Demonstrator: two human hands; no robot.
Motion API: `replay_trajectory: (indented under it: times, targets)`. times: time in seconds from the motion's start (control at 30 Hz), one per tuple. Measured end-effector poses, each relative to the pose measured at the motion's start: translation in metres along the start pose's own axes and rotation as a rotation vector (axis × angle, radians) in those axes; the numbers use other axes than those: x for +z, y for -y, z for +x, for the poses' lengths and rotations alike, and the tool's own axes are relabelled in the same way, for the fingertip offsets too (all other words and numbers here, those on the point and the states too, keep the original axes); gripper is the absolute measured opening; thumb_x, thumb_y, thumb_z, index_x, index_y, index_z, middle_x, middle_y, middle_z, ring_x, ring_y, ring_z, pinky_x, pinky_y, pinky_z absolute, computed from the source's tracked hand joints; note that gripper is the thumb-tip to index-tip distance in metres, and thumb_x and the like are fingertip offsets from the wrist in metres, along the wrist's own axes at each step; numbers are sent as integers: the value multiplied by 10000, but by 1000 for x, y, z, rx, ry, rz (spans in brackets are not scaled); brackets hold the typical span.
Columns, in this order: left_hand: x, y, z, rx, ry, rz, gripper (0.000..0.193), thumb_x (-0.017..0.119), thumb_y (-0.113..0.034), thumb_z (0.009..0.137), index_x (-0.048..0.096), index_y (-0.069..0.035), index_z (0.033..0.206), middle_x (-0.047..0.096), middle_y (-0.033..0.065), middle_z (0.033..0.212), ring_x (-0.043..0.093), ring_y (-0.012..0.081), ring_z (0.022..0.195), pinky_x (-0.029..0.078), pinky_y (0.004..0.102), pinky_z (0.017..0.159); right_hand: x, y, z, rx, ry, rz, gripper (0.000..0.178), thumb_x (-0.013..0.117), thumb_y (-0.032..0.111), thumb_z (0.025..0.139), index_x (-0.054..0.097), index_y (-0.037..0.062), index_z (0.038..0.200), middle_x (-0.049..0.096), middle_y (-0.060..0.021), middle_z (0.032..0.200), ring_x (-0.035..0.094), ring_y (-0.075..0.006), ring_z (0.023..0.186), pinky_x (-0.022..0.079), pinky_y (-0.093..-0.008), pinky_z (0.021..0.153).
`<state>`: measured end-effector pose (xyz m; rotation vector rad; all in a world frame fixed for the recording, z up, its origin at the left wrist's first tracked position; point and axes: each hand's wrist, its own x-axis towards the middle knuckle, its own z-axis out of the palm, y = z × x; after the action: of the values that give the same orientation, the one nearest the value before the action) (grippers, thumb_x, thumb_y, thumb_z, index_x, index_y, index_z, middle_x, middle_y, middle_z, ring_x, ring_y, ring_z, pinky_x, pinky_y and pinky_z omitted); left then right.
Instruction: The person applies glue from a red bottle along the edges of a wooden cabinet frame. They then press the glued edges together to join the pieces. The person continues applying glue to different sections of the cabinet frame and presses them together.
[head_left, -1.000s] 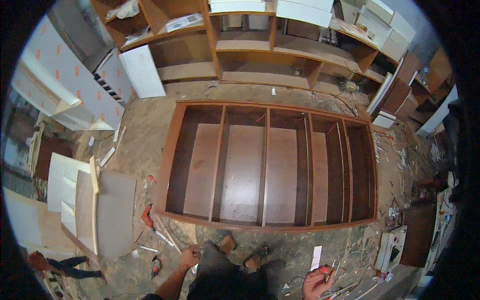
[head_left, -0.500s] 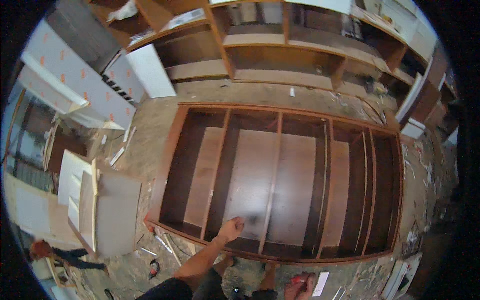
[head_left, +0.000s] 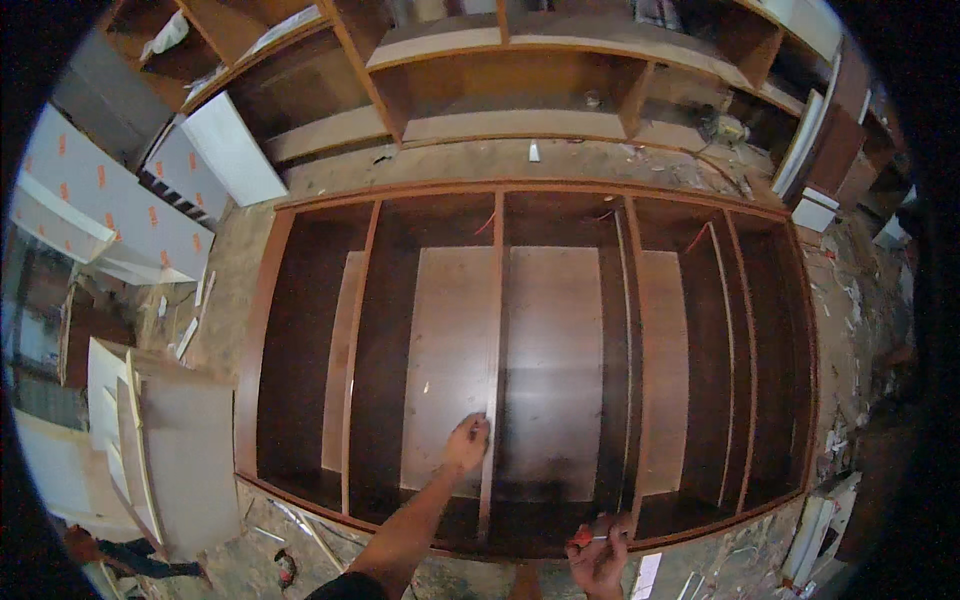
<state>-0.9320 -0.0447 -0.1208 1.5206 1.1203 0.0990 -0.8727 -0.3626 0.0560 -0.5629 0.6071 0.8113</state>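
A large dark brown wooden cabinet frame lies on its back before me, split by several upright dividers into long compartments. My left hand reaches over it, fingers curled together beside the edge of a middle divider. Whatever those fingers hold, if anything, is too small to make out. Lower right, by the cabinet's near edge, my right hand is closed round a small red-handled tool with a pale shaft. Its exact kind is unclear.
Open wooden shelving stands along the far side. White panels lean at the left, above a pale box-like unit. Another person is at the lower left. A red and black tool and scraps lie on the floor.
My view has shifted closer over the cabinet. The left hand has moved from the compartment to the divider's edge; the right hand with the red-handled tool has risen to the near edge.
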Motion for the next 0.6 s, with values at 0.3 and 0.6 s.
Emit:
replay_trajectory:
  times: [0.3, 0.6]
  targets:
    - [9, 2, -36, 136, -36, 251, 362, 605, -304, 945, 633, -45, 1196, 671, 220, 1124, 659, 409, 1006, 531, 481, 873, 15, -65, 58, -37, 234, -69, 318, 518, 397, 1017, 575, 194, 1256, 686, -20, 1089, 669, -191, 934, 592, -415, 757]
    - [-66, -1, -112, 61, 363, 426, 289, 589, -279, 938, 635, -91, 1152, 682, 193, 1088, 676, 402, 949, 555, 495, 813, 53, -122, 85, 260, 61, -173, 378, 556, 375, 1003, 521, 234, 1352, 625, 59, 1269, 650, -161, 1012, 561, -368, 763]
